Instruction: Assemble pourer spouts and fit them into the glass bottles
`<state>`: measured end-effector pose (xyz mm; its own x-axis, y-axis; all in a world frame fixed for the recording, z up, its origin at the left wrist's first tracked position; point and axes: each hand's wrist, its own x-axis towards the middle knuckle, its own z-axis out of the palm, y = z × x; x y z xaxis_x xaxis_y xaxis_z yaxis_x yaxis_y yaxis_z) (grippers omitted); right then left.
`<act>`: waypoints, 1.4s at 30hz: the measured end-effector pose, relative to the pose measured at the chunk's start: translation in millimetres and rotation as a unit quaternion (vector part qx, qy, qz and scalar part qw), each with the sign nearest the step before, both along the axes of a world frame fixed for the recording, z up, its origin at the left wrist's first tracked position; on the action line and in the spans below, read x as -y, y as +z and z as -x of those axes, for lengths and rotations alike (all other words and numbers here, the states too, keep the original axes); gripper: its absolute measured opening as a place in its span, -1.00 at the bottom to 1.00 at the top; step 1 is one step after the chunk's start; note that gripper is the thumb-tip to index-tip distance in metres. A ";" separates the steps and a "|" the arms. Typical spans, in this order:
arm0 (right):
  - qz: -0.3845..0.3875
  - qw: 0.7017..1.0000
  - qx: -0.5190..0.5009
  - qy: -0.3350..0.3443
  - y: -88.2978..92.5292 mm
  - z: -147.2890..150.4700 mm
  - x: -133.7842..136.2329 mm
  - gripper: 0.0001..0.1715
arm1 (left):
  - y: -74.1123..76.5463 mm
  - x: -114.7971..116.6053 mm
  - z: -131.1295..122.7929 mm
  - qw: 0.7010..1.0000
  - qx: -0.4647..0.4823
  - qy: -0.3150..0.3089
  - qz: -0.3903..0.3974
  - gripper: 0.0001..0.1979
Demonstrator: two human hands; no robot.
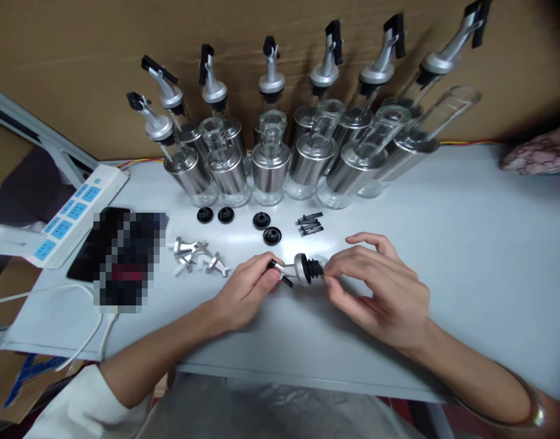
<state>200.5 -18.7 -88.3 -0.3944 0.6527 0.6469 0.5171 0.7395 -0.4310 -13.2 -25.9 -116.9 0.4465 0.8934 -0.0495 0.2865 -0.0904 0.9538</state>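
Note:
Above the front part of the table, a silver bottle pourer (pixel 301 268) lies on its side in the air, its black flap toward the left and its ribbed black stopper toward the right. My left hand (pixel 249 291) is closed on the flap end. With thumb and forefinger, my right hand (pixel 381 294) pinches the tip of the stopper; its other fingers are loosely bent. Just beyond are black rubber stoppers (pixel 262 220) and a small group of black flaps (pixel 310 223). Loose silver spouts (pixel 201 255) lie left of my left hand.
Glass bottles with steel sleeves (pixel 269 171) stand in two rows at the back; the rear row and the leftmost front one carry pourers. To the left are a white power strip (pixel 74 210), a dark phone (pixel 99 244) and white cables (pixel 94 332). A patterned cloth item (pixel 540 151) sits far right.

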 end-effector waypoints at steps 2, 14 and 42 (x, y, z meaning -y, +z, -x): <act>-0.003 1.000 0.001 0.003 0.0 -0.4 -0.5 -0.77 | 1.8 -0.6 -0.7 1.000 0.000 0.001 -0.011 -0.55; 0.131 0.985 -0.108 0.006 -5.7 -0.1 -0.9 -0.82 | -9.0 3.7 -1.5 0.996 0.080 0.038 -0.021 -0.64; 0.546 0.794 -0.238 0.123 1.8 -0.5 -5.6 -0.53 | -2.7 -1.4 0.2 0.989 -0.028 0.002 -0.149 -0.62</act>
<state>201.0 -13.1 -86.5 -0.4765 0.8684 -0.1372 0.0009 -0.1556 -0.9878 -13.3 -24.5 -119.6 0.4477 0.8735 0.1910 0.3384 -0.3633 0.8681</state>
